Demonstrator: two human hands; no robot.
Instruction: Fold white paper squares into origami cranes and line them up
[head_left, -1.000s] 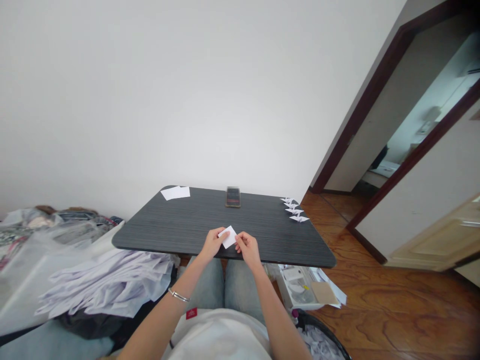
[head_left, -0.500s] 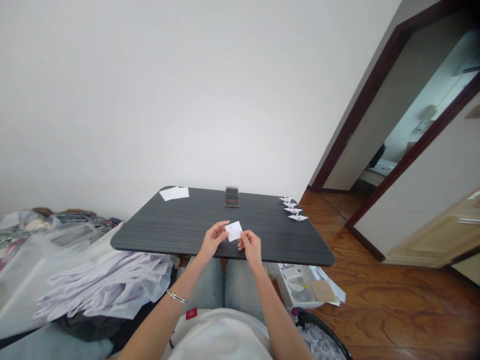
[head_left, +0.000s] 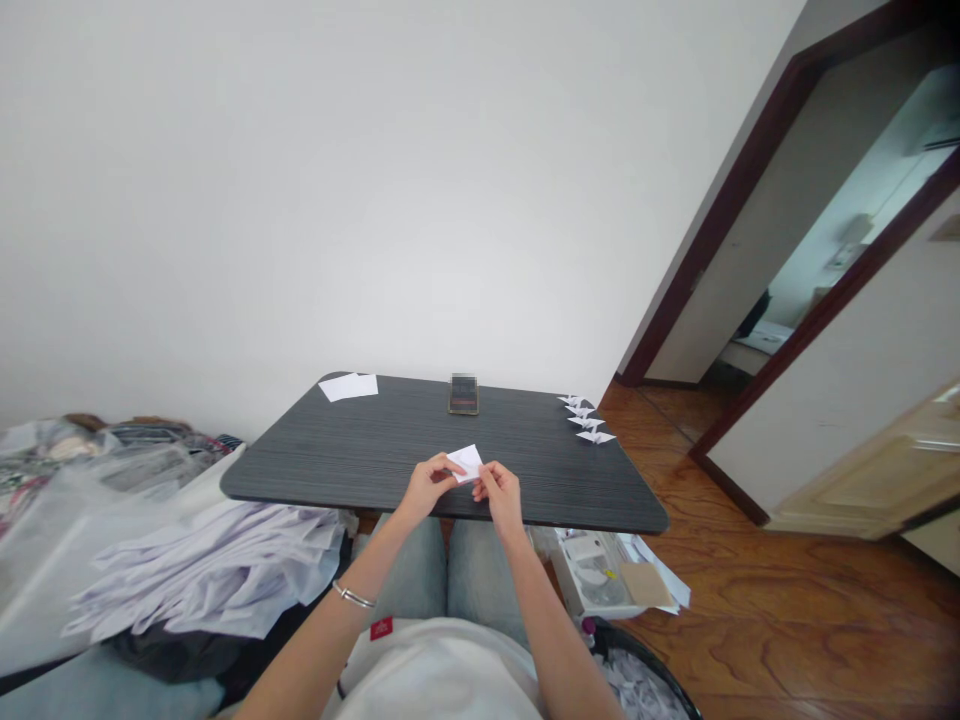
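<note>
A small folded square of white paper (head_left: pixel 466 460) is held between my two hands, just above the near edge of the dark table (head_left: pixel 360 450). My left hand (head_left: pixel 430 484) pinches its left side, thumb lying on top. On the right, my right hand (head_left: pixel 500 490) grips the lower right corner between thumb and fingers. The finer creases are too small to make out. Several white origami cranes (head_left: pixel 591 424) stand in a row at the table's right side. White paper sheets (head_left: pixel 349 387) lie at the far left corner.
A phone-like device (head_left: pixel 463 394) stands at the table's back, near the wall. White cloth (head_left: pixel 217 570) is heaped at lower left. Below the table's right side are an open white box (head_left: pixel 596 575) and a black bin (head_left: pixel 645 685) with crumpled white paper.
My left thumb has moved inward over the paper. The paper has tilted slightly, and my right fingers have closed in a little on its corner.
</note>
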